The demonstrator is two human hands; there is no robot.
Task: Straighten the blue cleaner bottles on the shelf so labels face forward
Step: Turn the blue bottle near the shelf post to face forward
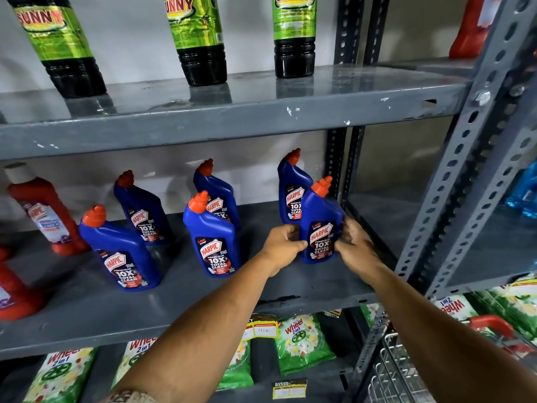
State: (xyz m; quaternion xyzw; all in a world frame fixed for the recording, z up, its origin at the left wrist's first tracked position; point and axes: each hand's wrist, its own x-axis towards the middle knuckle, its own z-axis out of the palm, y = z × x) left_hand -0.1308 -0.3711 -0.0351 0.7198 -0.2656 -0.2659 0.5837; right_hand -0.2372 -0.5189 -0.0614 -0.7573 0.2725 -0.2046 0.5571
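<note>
Blue plastic, orange angled caps, dark front labels: six cleaner bottles stand on the middle shelf [180, 301] of a grey metal rack. The held bottle [319, 225] is at the right end of the front row, upright, its base on or just above the shelf, its label turned forward. The left hand [283, 245] grips its left side, fingers curled and thumb tip pressed to the label's edge. The right hand [353, 244] clasps the right side, fingers wrapped round the body.

Just behind it stands the back-right bottle [292, 196], partly hidden, label forward. The front-middle bottle [213, 239] stands well left of the hands, label forward, with the back-middle bottle [216, 196] close behind it. The front-left bottle [120, 251] and the back-left bottle [142, 210] both lean in the wide lens, labels showing.

A red bottle [46, 216] with a white cap stands at the left of the same shelf, and another red one [11, 289] is cut by the frame edge.

The top shelf [261, 112] carries three dark bottles [200, 45] with green labels. The bottom shelf holds green detergent packets [302, 341] lying flat. At lower right a wire basket [392, 370] shows its rim; what it holds cannot be told.
</note>
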